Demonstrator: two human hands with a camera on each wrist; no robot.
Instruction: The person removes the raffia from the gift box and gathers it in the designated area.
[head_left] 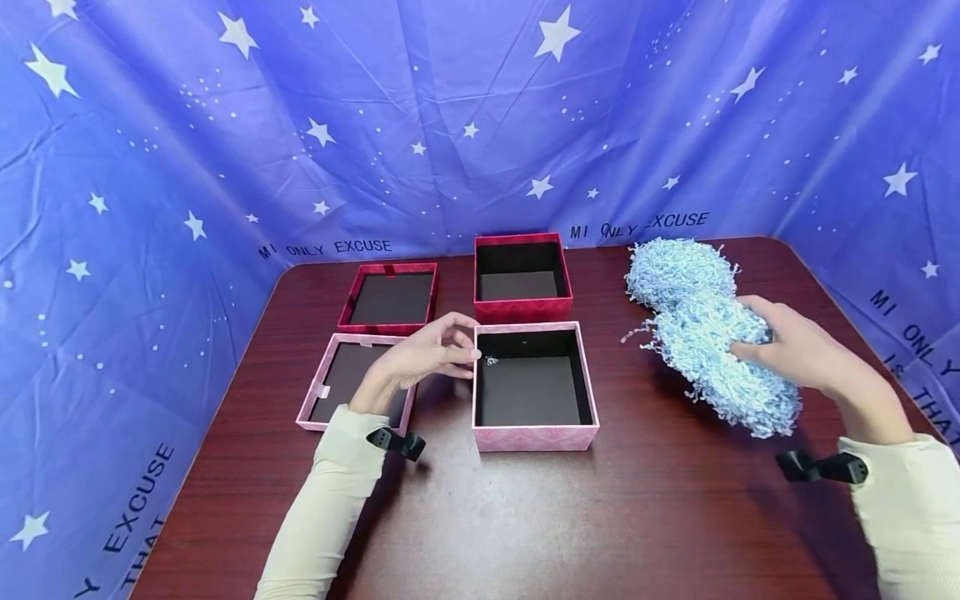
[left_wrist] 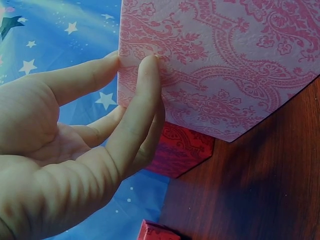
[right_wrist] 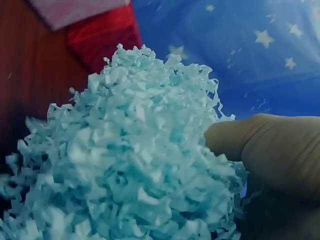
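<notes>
A pink patterned box [head_left: 536, 437], open at the top, stands mid-table with a small blue shred in its back left corner. My left hand [head_left: 431, 348] holds its left side: the thumb is at the rim and other fingers lie against the patterned outer wall [left_wrist: 240, 65]. To the right, my right hand [head_left: 791, 346] grips a fluffy bundle of light blue shredded paper [head_left: 723, 367] from its right side. The thumb [right_wrist: 235, 137] presses into the shreds; most other fingers are hidden. Another blue shredded-paper bundle [head_left: 678, 267] lies just behind, touching or overlapping it.
Behind the pink box stands a red box [head_left: 522, 312]. A red lid [head_left: 433, 292] and a pink lid [head_left: 318, 392] lie inside-up at the left. A starry blue curtain [head_left: 420, 117] hangs around the dark wooden table [head_left: 600, 533].
</notes>
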